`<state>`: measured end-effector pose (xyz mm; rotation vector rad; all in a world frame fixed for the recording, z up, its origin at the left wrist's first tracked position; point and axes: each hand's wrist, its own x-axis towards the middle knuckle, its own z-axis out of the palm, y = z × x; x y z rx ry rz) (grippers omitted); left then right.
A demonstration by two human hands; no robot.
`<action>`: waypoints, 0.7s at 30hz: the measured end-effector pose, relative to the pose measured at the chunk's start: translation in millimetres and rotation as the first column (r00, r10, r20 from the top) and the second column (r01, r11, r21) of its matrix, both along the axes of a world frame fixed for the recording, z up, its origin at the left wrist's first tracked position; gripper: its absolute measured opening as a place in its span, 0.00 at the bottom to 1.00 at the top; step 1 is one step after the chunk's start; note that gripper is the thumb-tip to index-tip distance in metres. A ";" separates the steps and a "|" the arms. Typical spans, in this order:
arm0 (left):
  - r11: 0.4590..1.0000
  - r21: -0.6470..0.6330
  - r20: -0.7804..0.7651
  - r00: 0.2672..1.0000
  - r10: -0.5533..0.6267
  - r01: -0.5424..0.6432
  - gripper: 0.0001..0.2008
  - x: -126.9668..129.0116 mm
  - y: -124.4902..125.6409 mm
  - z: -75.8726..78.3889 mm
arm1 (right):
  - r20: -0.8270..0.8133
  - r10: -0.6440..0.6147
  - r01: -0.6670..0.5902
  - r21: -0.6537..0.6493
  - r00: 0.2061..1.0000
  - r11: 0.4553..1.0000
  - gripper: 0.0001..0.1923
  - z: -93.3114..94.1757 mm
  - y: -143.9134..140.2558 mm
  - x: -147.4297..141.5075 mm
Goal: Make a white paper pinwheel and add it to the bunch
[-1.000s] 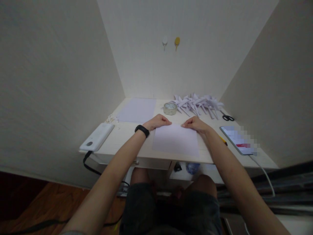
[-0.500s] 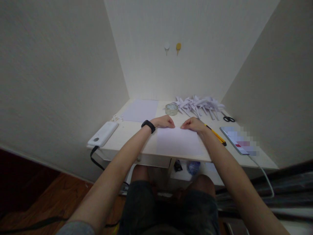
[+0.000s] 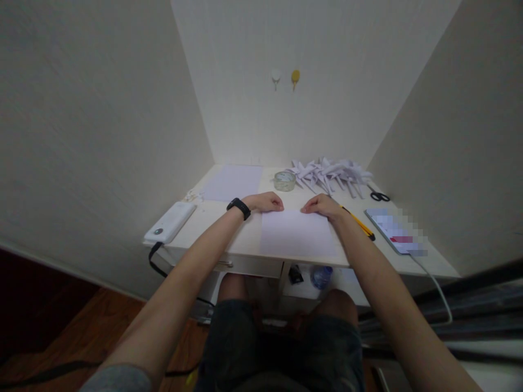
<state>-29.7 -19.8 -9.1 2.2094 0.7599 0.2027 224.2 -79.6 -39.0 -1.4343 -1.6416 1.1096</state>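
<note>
Head view, seated person at a pale table [image 3: 212,223]. The left hand [image 3: 265,202] and right hand [image 3: 322,205] rest palm down on the far edge of a white paper sheet [image 3: 298,234], one near each far corner, fingertips pointing toward each other with a small gap between them. Both hands lie flat with fingers loosely curled on the sheet, pressing rather than gripping; whether any edge is pinched cannot be told. The sheet lies flat between the two forearms, its near edge close to the table's front edge. A black wristband [image 3: 238,207] sits on the left wrist.

Beyond the left hand lies a second white sheet [image 3: 232,183]; beyond the gap between the hands stands a roll of clear tape [image 3: 284,181]. Beyond the right hand is a heap of folded white paper shapes [image 3: 330,174] (individual forms too small to tell), with black-handled scissors [image 3: 379,195] at its outer end. Just outside the right wrist lies a yellow pencil-like tool [image 3: 359,223], and farther out a smartphone [image 3: 394,233] with a white cable [image 3: 433,283] attached. Well outside the left forearm, at the table's corner, rests a white power bank [image 3: 170,222] with a black cable [image 3: 153,258] hanging from it.
</note>
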 end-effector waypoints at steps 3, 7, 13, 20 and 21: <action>1.000 -0.002 -0.012 1.000 -0.010 0.010 0.06 -5.3 1.6 1.0 | -0.014 -0.004 0.004 -0.014 1.000 1.000 0.17 0.7 -0.7 0.7; 1.000 -0.012 -0.034 0.999 -0.017 0.017 0.06 -20.9 4.9 2.8 | -0.045 -0.004 0.003 -0.027 0.999 1.000 0.15 1.0 -1.0 0.8; 0.997 -0.075 -0.062 0.998 -0.009 0.004 0.09 -52.2 9.7 7.2 | -0.105 -0.021 0.013 -0.074 0.994 0.997 0.14 1.0 -1.4 1.2; 0.971 -0.092 -0.041 0.975 0.219 -0.222 0.13 -72.7 8.0 8.2 | -0.155 -0.054 0.044 -0.070 0.986 0.997 0.13 -3.8 2.8 2.6; 0.968 -0.061 -0.002 0.970 0.244 -0.244 0.16 -69.2 5.4 7.2 | -0.159 -0.056 0.046 -0.066 0.986 0.997 0.13 -4.1 3.3 2.2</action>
